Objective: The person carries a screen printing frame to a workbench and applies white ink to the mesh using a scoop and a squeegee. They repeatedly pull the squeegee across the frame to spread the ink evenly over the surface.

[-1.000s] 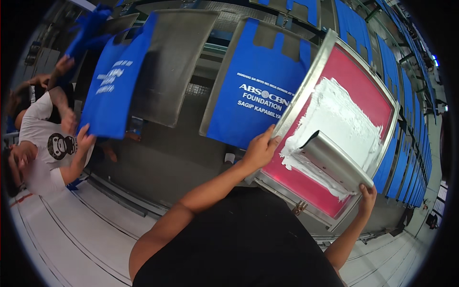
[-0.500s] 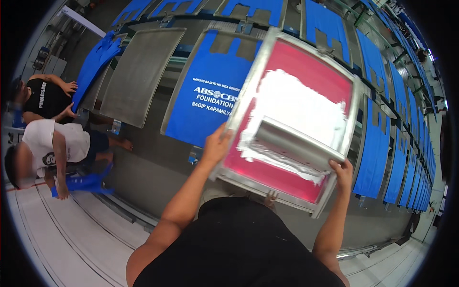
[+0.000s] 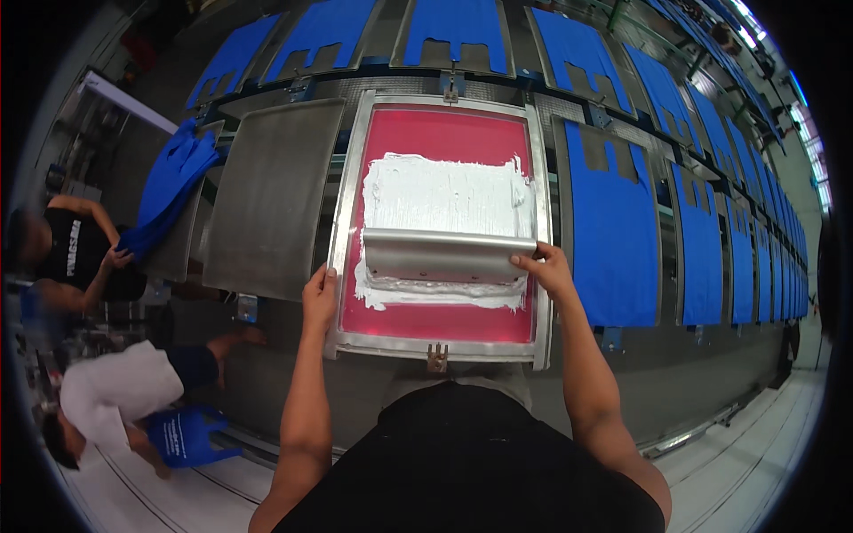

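Observation:
A silk-screen frame (image 3: pixel 341 258) with silvery rails and red mesh lies squared up before me. White ink (image 3: pixel 444 191) is spread thickly over the middle of its mesh. My left hand (image 3: pixel 320 298) is closed on the frame's left rail. A wide metal squeegee (image 3: pixel 444 255) rests across the ink, and my right hand (image 3: pixel 546 271) pinches its right end, beside the right rail. The frame hides what is beneath it. Left of it stands a bare grey printing board (image 3: pixel 271 200); to its right, a blue bag (image 3: pixel 613 222) lies flat on another board.
Rows of boards with blue bags (image 3: pixel 453 31) run along the far side and off to the right. At left, a person in black (image 3: pixel 75 244) handles a blue bag (image 3: pixel 178 173). A person in white (image 3: pixel 124 382) bends low beside another printed blue bag (image 3: pixel 191 435).
The screen frame has swung from tilted to straight and come left, next to the bare board. It now covers the place where the printed bag showed. The person in white has bent lower.

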A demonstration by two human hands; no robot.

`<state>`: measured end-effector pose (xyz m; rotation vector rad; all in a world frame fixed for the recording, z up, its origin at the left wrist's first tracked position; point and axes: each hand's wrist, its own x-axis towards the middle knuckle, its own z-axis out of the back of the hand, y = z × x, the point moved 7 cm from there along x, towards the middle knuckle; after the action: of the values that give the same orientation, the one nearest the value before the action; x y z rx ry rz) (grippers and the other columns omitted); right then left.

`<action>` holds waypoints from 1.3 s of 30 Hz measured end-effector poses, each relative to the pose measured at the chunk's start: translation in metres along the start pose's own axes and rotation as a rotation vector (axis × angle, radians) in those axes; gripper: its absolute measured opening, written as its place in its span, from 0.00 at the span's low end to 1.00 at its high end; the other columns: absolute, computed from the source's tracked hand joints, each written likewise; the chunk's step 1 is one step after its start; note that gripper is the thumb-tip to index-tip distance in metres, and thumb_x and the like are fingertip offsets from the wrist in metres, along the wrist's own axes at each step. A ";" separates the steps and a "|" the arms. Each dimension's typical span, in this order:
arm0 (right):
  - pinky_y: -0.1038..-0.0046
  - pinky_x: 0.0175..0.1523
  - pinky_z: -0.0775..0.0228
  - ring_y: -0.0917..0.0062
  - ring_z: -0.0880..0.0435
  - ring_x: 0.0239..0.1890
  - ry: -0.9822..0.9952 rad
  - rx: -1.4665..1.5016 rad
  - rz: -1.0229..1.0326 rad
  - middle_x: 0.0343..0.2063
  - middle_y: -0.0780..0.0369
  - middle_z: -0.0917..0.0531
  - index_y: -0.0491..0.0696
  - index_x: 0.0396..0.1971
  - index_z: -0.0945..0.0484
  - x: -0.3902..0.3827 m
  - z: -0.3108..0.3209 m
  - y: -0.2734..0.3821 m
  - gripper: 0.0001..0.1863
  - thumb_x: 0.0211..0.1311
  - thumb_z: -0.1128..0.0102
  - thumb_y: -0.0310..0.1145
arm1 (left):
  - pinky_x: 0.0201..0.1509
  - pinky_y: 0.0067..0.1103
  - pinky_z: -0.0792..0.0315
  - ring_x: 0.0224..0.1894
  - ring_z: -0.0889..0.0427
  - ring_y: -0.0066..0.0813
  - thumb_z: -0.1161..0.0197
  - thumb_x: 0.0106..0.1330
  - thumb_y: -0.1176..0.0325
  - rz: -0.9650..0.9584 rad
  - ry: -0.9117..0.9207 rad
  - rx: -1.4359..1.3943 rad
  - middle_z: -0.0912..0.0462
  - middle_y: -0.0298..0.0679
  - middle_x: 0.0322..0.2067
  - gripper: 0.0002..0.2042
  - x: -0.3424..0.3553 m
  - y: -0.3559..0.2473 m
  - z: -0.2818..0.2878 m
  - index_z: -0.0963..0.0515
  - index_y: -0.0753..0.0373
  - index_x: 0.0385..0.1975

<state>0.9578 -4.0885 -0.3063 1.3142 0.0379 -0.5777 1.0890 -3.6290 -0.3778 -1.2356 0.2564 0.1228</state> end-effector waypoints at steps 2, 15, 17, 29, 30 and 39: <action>0.77 0.40 0.28 0.80 0.19 0.33 -0.015 -0.035 -0.039 0.30 0.60 0.15 0.38 0.39 0.18 0.008 -0.007 0.004 0.21 0.47 0.25 0.34 | 0.49 0.20 0.29 0.43 0.22 0.21 0.46 0.72 0.60 0.009 0.023 -0.014 0.16 0.41 0.42 0.20 0.012 -0.003 0.001 0.27 0.69 0.56; 0.78 0.43 0.29 0.81 0.19 0.35 -0.009 -0.034 -0.105 0.31 0.62 0.15 0.41 0.39 0.17 0.039 -0.015 -0.029 0.21 0.46 0.23 0.37 | 0.51 0.20 0.31 0.44 0.23 0.23 0.45 0.72 0.57 0.062 0.093 -0.058 0.17 0.40 0.43 0.22 0.045 0.029 -0.016 0.28 0.66 0.57; 0.78 0.43 0.29 0.81 0.19 0.34 -0.015 -0.056 -0.108 0.31 0.62 0.16 0.41 0.39 0.17 0.042 -0.013 -0.025 0.21 0.46 0.23 0.37 | 0.51 0.20 0.31 0.45 0.23 0.23 0.45 0.72 0.57 0.079 0.091 -0.040 0.18 0.40 0.44 0.22 0.049 0.032 -0.015 0.28 0.67 0.57; 0.78 0.44 0.29 0.81 0.20 0.35 -0.034 -0.027 -0.103 0.30 0.63 0.16 0.40 0.40 0.17 0.029 -0.019 -0.015 0.21 0.46 0.24 0.35 | 0.52 0.20 0.31 0.45 0.23 0.23 0.46 0.72 0.55 0.058 0.099 0.073 0.17 0.41 0.45 0.24 0.044 0.031 -0.016 0.29 0.67 0.58; 0.78 0.44 0.29 0.81 0.20 0.35 -0.037 -0.026 -0.104 0.30 0.63 0.16 0.40 0.40 0.17 0.029 -0.020 -0.015 0.21 0.46 0.24 0.35 | 0.52 0.21 0.31 0.45 0.22 0.25 0.45 0.72 0.55 0.080 0.094 0.051 0.17 0.42 0.44 0.24 0.044 0.033 -0.014 0.29 0.67 0.58; 0.72 0.51 0.29 0.73 0.17 0.41 0.137 -0.466 0.017 0.35 0.59 0.15 0.44 0.39 0.19 0.006 -0.025 0.014 0.19 0.43 0.28 0.31 | 0.59 0.34 0.35 0.54 0.27 0.50 0.35 0.62 0.55 -0.418 0.071 0.597 0.25 0.48 0.53 0.27 0.034 -0.039 -0.009 0.28 0.64 0.57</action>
<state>0.9764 -4.0662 -0.3029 0.8961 0.2585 -0.4299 1.1293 -3.6519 -0.3535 -0.6770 0.0787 -0.3406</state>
